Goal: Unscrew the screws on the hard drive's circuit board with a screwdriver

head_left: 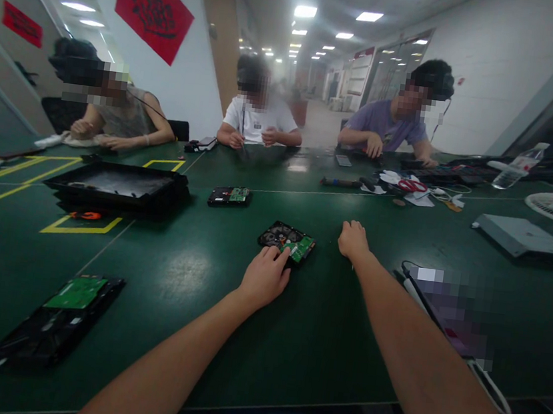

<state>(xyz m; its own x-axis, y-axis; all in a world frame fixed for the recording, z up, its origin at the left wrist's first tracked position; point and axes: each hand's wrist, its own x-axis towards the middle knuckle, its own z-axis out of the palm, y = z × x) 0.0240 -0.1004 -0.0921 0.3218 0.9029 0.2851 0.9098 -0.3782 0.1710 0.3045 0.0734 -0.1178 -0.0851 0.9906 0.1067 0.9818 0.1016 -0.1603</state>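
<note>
A hard drive [296, 246] with a green circuit board lies on the green table in front of me. My left hand [265, 276] rests its fingertips on the drive's near edge, fingers reaching forward and thumb lower on the right. To the right of the drive, apart from it, my right hand [353, 240] is closed with fingers curled low over the tabletop. Whatever it may hold is hidden. Farther back sits a second hard drive [229, 196]. A third, larger-looking hard drive [58, 318] lies at the near left, board side up.
A black open-topped tray [118, 184] stands at left, an orange-handled tool [85, 215] before it. At right are a tablet-like device [446, 305] and a grey metal case [527, 238]. Red scissors [411, 185] and a bottle [515, 169] lie farther back. Three people work across the table.
</note>
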